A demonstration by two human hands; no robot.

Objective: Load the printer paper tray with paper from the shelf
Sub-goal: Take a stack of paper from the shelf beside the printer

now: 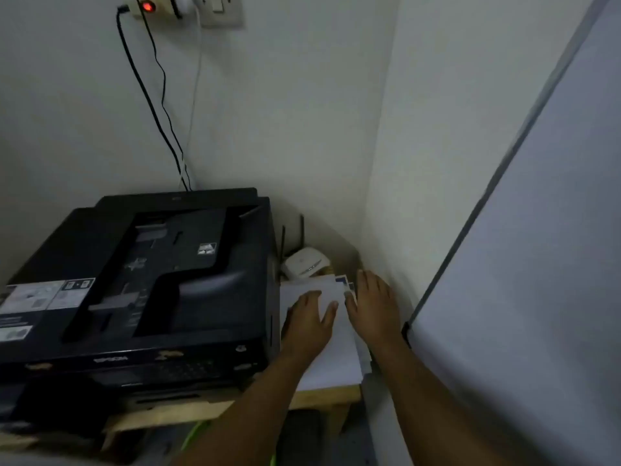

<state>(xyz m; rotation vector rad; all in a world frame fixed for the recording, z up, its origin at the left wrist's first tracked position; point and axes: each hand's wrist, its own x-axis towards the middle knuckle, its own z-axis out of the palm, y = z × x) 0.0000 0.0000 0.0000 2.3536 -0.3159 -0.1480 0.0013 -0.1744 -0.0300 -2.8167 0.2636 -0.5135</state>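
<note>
A stack of white paper (339,361) lies on a wooden shelf (331,396) just right of a big black printer (141,284). My left hand (311,322) rests flat on top of the stack, fingers spread. My right hand (374,306) lies open at the stack's right edge, near the wall, its fingertips touching the top sheets. Neither hand has lifted any paper. The printer's paper tray is not visible; its front control panel (161,368) faces me at the lower left.
A white router (304,264) with two dark antennas sits behind the paper in the corner. Cables run up the wall to a socket (148,6) with a red light. A large white board (537,264) leans close on the right.
</note>
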